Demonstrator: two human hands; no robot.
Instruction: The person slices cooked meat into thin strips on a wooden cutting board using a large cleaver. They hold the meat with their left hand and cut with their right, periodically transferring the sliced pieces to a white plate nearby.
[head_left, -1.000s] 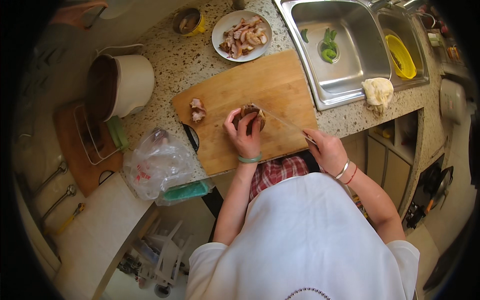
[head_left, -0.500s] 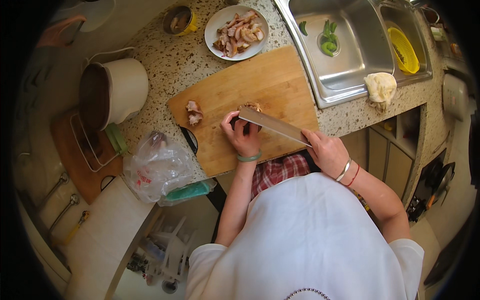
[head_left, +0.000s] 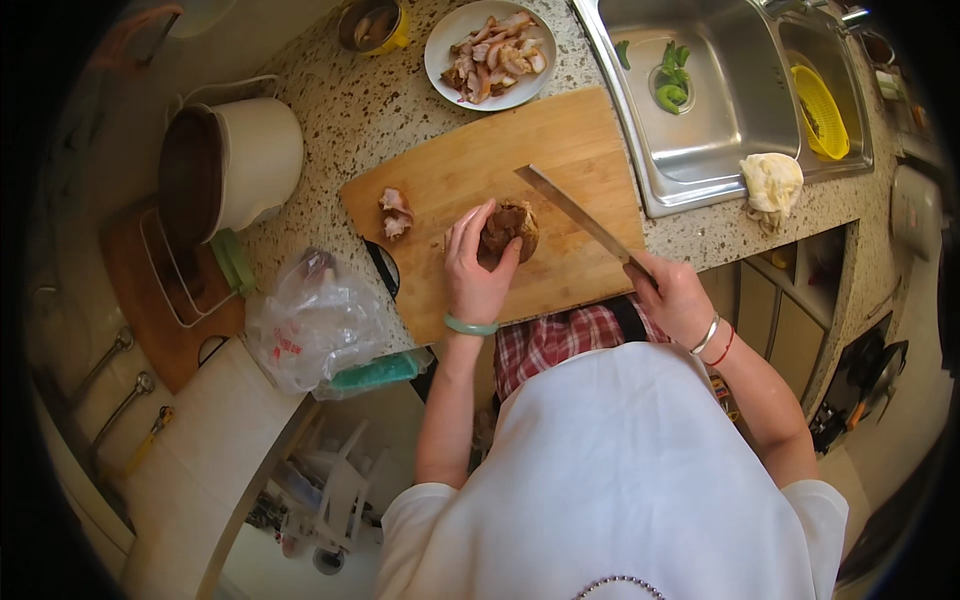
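Observation:
My left hand has its thumb and fingers curved round a brown, roundish chunk of cooked meat on the wooden cutting board. In my right hand is the handle of a cleaver; its blade is held edge-on to the view, to the right of the chunk and apart from it. Two pale pink meat scraps lie at the board's left side. Beyond the board stands a white plate piled with meat slices.
Right of the board, a steel sink holds green peppers and a yellow strainer. A cream cloth hangs over its edge. Left are a clear plastic bag and a white appliance. A yellow cup stands behind.
The cleaver has moved off the meat to the right, its blade turning edge-on. My left hand has shifted slightly and turned, and the brown chunk is now more exposed.

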